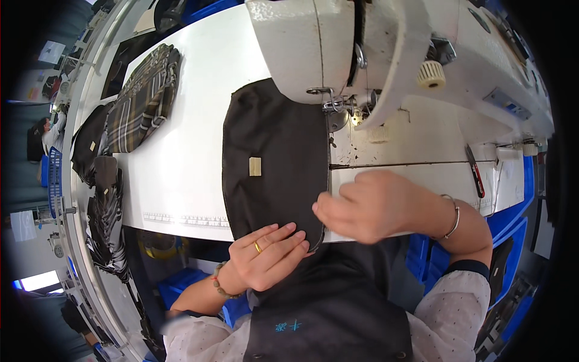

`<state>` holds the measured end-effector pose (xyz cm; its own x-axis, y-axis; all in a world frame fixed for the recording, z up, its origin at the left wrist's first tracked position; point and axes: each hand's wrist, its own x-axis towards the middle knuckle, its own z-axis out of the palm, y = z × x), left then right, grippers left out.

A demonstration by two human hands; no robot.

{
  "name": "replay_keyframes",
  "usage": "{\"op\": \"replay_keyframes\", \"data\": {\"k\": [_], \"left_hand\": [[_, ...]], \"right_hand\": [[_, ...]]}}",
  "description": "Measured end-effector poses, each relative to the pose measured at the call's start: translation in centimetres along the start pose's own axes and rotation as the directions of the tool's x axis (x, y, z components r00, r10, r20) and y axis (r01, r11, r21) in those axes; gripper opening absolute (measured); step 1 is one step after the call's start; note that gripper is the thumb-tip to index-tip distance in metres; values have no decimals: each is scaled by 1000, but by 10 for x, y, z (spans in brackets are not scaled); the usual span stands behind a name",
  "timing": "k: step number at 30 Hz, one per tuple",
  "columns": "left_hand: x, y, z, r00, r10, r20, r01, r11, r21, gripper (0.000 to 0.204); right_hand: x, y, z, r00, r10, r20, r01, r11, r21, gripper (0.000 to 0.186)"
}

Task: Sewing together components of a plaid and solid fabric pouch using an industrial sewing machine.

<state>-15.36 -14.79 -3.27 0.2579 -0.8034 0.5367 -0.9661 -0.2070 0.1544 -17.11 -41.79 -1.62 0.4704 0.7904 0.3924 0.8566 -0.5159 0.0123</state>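
Note:
A dark fabric panel [280,136] with rounded corners and a small cream label [255,166] lies on the white sewing table. Its upper right edge reaches the presser foot and needle area [338,111] of the sewing machine [295,51]. My left hand [268,256] rests on the panel's near end, fingers stretched out flat over the cloth. At the panel's right edge, my right hand [368,208] is closed, with thumb and fingertips together. Whatever sits between those fingertips is hidden, and the hand is slightly blurred.
Folded plaid cloth [145,99] and dark pieces [105,211] hang at the table's left edge. A red and black cutter [475,172] lies on the right. A printed ruler strip [187,219] runs along the near edge. Blue bins [506,241] stand below right.

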Motion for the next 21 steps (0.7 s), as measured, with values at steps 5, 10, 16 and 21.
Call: {"op": "replay_keyframes", "data": {"k": [5, 10, 16, 21], "left_hand": [[4, -2, -4, 999, 41, -10, -41, 999, -21, 10], [3, -11, -3, 997, 75, -14, -76, 996, -44, 11], [22, -29, -3, 959, -92, 268, 159, 958, -238, 28], [40, -29, 16, 920, -103, 379, 148, 985, -90, 39]], "right_hand": [[4, -31, 23, 943, -71, -326, 42, 995, -95, 14], [5, -39, 26, 940, -65, -336, 5, 984, -176, 17], [2, -48, 28, 987, -81, -139, 52, 978, -203, 20], [1, -50, 25, 994, -22, -104, 9, 993, -118, 20]]}}
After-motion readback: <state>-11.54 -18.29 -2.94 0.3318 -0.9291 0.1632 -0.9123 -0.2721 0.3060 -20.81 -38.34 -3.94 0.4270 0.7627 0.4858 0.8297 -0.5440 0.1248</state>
